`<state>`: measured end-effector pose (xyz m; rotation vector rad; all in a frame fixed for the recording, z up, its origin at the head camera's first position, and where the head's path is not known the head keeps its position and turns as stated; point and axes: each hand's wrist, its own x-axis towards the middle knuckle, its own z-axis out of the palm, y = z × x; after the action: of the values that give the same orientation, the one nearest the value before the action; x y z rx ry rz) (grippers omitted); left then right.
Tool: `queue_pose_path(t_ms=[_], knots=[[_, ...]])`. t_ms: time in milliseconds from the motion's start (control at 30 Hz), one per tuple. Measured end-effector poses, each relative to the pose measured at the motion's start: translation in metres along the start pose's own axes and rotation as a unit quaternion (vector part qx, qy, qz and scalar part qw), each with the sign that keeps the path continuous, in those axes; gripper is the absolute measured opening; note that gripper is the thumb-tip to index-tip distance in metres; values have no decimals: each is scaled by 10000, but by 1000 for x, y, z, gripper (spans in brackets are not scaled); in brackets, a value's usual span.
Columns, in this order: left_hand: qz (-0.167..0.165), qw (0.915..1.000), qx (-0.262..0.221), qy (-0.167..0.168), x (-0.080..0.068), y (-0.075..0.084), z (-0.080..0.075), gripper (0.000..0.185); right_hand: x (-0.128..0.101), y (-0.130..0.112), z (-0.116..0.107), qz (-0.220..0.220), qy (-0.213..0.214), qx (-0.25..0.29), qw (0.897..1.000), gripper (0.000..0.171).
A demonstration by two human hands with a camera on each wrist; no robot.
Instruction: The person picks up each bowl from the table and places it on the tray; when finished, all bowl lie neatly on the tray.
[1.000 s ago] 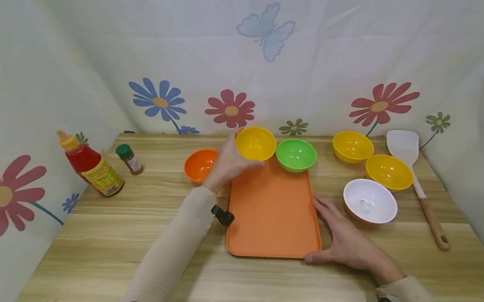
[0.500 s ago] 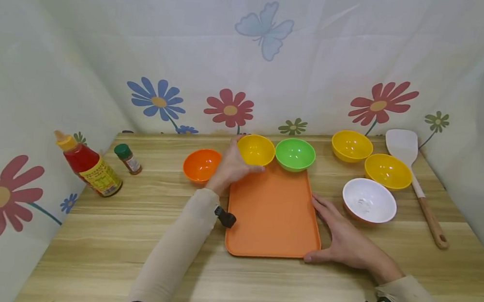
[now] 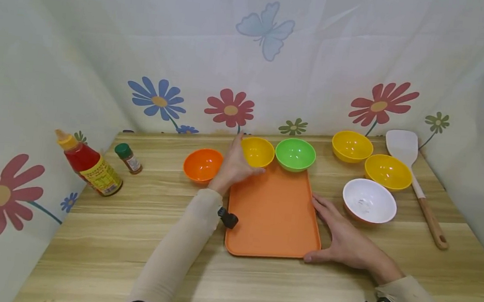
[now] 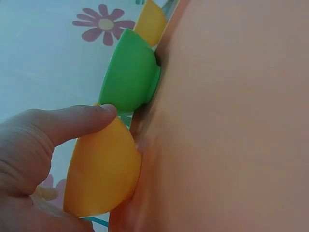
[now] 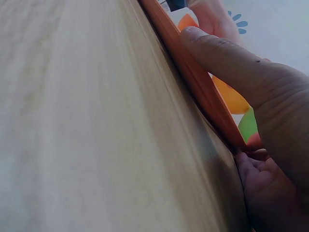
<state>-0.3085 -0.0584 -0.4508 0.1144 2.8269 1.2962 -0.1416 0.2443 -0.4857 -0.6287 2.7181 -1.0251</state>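
Note:
My left hand grips a small yellow bowl at the far left corner of the orange tray. In the left wrist view my thumb lies over the yellow bowl's rim, and the bowl's base meets the tray. A green bowl stands just right of it at the tray's far edge, also close by in the wrist view. My right hand lies flat on the table against the tray's right edge, thumb at the near corner of the tray rim.
An orange bowl sits left of my left hand. Two more yellow bowls, a white bowl and a spatula lie at the right. A sauce bottle and a spice jar stand at the left by the curtain.
My left hand has lowered the yellow bowl from above the table down to the tray's far left corner. The right hand has stayed in place.

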Motion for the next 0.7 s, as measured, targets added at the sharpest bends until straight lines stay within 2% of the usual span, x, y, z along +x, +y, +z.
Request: queue_pose_path(t_ms=[333,433,700], knots=[[524,9984,191,136,-2,3,-1,134,0,1,2,-101,82,-79,9999,138],[790,9964,164,255,-6,7,-5,133,0,1,2,-97,84,-76,9999,138],[1706,9806,-40,969,-28,27,-26,121,0,1,1,-99,87,-62,9999,137]])
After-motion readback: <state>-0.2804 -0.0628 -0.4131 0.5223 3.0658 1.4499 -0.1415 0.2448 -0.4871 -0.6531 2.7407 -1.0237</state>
